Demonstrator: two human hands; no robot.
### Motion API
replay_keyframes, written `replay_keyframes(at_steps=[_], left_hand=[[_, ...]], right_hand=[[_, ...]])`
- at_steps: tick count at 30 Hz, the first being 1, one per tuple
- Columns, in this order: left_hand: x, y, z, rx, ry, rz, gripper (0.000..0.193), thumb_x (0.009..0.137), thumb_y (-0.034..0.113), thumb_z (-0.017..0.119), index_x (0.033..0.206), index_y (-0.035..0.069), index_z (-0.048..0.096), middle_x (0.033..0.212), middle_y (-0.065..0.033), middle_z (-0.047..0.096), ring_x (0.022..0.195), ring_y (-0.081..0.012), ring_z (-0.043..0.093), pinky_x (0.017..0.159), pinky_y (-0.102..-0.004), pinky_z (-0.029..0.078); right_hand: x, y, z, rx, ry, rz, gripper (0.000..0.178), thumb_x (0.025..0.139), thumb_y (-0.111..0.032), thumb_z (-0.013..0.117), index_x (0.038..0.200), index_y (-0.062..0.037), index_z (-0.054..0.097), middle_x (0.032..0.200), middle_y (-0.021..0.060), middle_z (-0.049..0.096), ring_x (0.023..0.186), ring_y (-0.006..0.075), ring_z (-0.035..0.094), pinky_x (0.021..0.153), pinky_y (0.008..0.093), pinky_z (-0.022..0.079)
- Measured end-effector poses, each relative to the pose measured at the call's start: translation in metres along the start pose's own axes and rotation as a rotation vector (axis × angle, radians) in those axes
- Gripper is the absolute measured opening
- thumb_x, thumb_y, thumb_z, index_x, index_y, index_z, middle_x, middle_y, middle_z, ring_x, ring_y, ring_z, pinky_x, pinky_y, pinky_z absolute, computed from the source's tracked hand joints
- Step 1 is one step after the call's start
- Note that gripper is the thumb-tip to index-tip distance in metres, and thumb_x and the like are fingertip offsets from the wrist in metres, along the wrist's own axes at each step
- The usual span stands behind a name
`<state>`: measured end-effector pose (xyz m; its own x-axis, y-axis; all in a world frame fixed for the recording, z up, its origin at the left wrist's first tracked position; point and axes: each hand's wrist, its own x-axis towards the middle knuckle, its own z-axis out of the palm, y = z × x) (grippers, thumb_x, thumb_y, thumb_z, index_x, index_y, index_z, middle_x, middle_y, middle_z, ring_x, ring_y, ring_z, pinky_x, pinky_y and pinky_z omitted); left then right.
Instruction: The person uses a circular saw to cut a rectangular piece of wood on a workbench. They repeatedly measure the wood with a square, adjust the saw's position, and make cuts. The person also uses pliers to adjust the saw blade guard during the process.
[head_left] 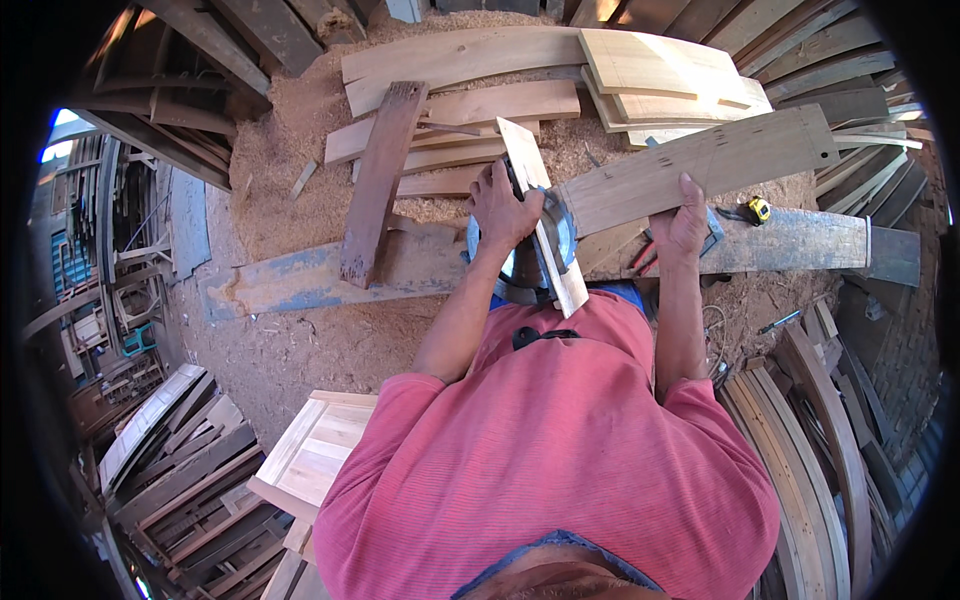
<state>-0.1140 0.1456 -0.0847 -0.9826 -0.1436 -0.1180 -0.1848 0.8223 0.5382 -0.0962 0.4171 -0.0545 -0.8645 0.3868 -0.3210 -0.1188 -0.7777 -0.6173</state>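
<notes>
My right hand [679,222] grips a long tan board [720,165] by its near edge, thumb on top and fingers underneath. The board's left end meets a narrow pale wooden strip [532,165]. My left hand [505,210] is curled over a dark part beside that strip, thumb close to the wood. Around the strip shows a round, shiny blue-silver tool [566,222], largely covered by hand and wood; its kind is hard to make out. Close to my right wrist lie a red-handled tool [644,256] and a blue flat piece [713,232].
A worn, blue-stained plank [790,242] runs across in front of me. On it sits a yellow tape measure [759,210]. A dark brown board [384,190] lies crosswise at left. Pale boards [470,55] lie on sawdust beyond; stacked timber [790,460] stands at right.
</notes>
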Motion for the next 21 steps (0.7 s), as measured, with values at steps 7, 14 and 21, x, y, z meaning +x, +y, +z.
replay_keyframes(at_steps=[7, 14, 21], left_hand=[[-0.002, -0.002, 0.001, 0.007, 0.014, -0.011, 0.083, 0.077, 0.040, 0.066, 0.150, 0.007, 0.043, 0.146, -0.0276, 0.050, 0.129, -0.0514, 0.048, 0.108, -0.0673, 0.034], [-0.002, 0.000, -0.002, -0.012, -0.001, 0.001, 0.083, 0.077, 0.040, 0.066, 0.150, 0.007, 0.043, 0.145, -0.0282, 0.051, 0.129, -0.0514, 0.048, 0.108, -0.0674, 0.033], [-0.001, -0.007, 0.002, 0.003, -0.004, 0.009, 0.085, 0.078, 0.041, 0.067, 0.152, 0.007, 0.042, 0.145, -0.0288, 0.051, 0.130, -0.0521, 0.049, 0.107, -0.0681, 0.035]], right_hand=[[0.002, 0.004, -0.005, 0.004, -0.040, -0.016, 0.059, 0.091, -0.015, 0.071, 0.146, -0.0084, 0.051, 0.137, 0.0087, 0.059, 0.130, 0.0276, 0.056, 0.115, 0.0487, 0.044], [-0.001, 0.005, -0.001, 0.004, -0.018, -0.039, 0.058, 0.092, -0.013, 0.070, 0.146, -0.0066, 0.050, 0.138, 0.0098, 0.059, 0.131, 0.0289, 0.056, 0.116, 0.0488, 0.044], [-0.005, 0.005, 0.003, 0.024, -0.047, -0.064, 0.053, 0.096, -0.009, 0.064, 0.146, -0.0054, 0.050, 0.137, 0.0111, 0.059, 0.131, 0.0294, 0.057, 0.115, 0.0483, 0.044]])
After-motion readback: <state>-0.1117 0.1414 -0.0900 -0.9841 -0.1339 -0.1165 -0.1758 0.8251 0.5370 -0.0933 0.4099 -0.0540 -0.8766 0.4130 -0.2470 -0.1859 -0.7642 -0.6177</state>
